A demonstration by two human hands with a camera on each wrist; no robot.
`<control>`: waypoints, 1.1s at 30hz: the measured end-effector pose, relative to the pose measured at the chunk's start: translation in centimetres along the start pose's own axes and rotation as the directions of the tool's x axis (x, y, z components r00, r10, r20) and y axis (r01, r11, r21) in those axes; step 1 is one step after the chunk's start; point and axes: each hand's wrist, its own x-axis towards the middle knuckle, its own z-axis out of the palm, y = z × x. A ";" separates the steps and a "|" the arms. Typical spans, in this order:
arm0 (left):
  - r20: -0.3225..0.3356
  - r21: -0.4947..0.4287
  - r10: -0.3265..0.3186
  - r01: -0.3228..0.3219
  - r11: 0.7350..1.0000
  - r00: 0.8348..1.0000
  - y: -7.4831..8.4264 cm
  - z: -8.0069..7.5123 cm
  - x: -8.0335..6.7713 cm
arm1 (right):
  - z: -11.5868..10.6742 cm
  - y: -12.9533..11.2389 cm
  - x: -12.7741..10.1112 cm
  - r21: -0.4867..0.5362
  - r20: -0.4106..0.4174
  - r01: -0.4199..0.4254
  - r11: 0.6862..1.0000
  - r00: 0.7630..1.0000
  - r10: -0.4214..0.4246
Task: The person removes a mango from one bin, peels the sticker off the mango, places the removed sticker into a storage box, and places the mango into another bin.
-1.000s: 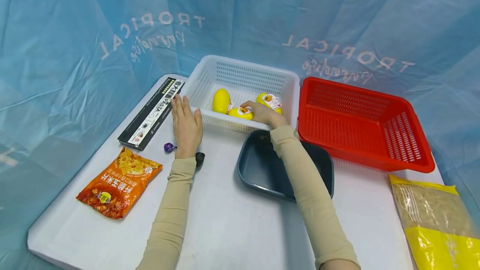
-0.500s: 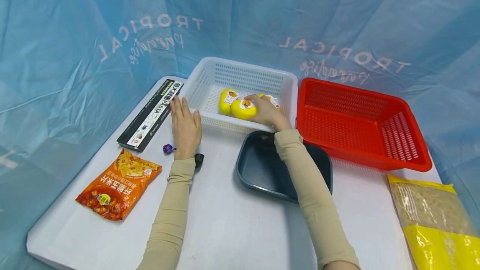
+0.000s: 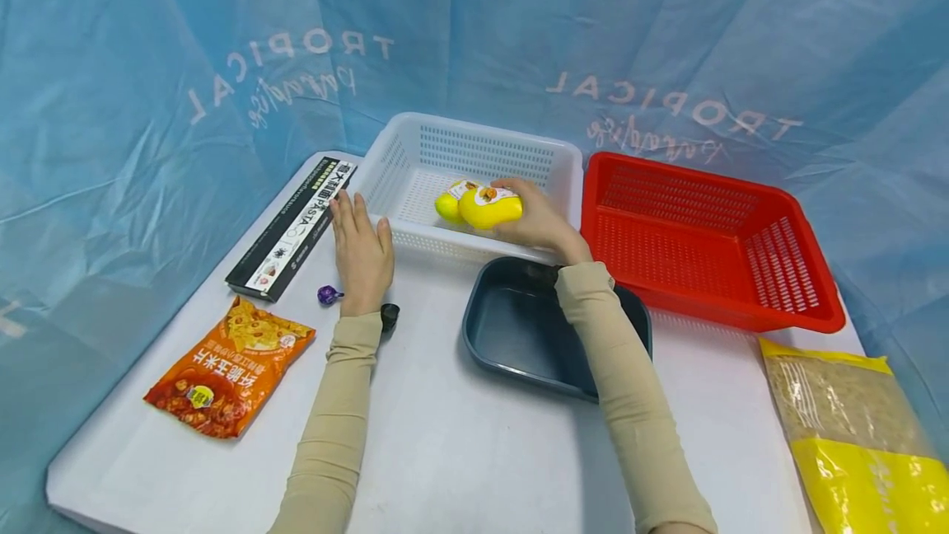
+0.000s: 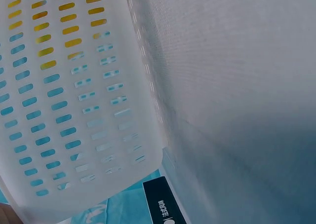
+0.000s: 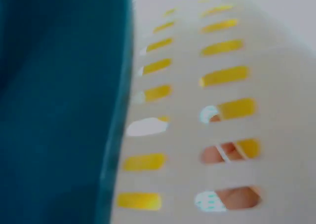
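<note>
right hand (image 3: 537, 219) curled round yellow pack (image 3: 489, 208), held above white basket (image 3: 415, 233) floor; second pack (image 3: 447, 206) stays inside | left hand (image 3: 361, 247) flat, fingers straight, on table (image 3: 460, 443) beside basket | advice: firm grip; clear rim before moving sideways

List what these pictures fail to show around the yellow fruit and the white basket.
- Third yellow fruit: head view, hidden behind the right hand and the lifted yellow fruit; presence unclear.
- Right hand's grip: right wrist view blurred; only yellow patches through the white basket slots.
- Label print on the fruit: head view, too small.
- Left hand: absent from left wrist view, which shows only basket wall and table.
- Grain bag: cut by frame edge.
</note>
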 end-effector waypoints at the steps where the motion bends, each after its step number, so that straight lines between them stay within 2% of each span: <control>1: -0.002 -0.004 0.000 0.000 1.000 1.000 0.0 0.0 0.0 | -0.1 -0.2 -0.1 0.036 -0.011 0.020 0.999 1.000 -0.019; 5: -0.011 -0.006 0.004 -0.004 1.000 1.000 -0.1 -0.2 0.1 | -0.3 -0.8 -0.3 0.092 -0.047 0.078 0.993 0.996 -0.074; 9: -0.012 -0.006 -0.001 0.001 1.000 1.000 -0.1 -0.2 0.2 | -0.2 -1.3 -0.3 0.048 -0.045 0.100 0.994 0.994 -0.098; 13: -0.011 -0.007 -0.008 0.008 1.000 1.000 -0.1 -0.2 0.2 | 0.1 -1.2 -0.2 0.004 -0.008 0.104 0.995 0.995 -0.104; 16: 0.004 -0.007 -0.018 0.018 1.000 1.000 -0.2 -0.3 0.2 | 0.4 -0.9 0.0 -0.012 0.015 0.084 0.996 0.996 -0.084; 21: 0.025 -0.008 -0.027 0.027 1.000 0.999 -0.1 -0.3 0.2 | 0.8 -0.6 0.6 -0.038 0.064 0.001 0.999 0.998 0.002; 26: 0.035 -0.014 -0.031 0.031 0.999 0.999 0.0 -0.4 0.1 | 1.1 -0.4 1.0 -0.113 0.144 -0.083 0.990 0.985 0.099; 29: 0.031 -0.020 -0.024 0.025 0.999 0.999 0.1 -0.4 0.0 | 1.3 -0.2 1.3 -0.186 0.185 -0.094 0.978 0.974 0.129; 33: 0.016 -0.018 -0.011 0.011 1.000 1.000 0.0 -0.2 0.0 | 1.6 0.0 2.0 -0.253 0.236 -0.066 0.965 0.963 0.127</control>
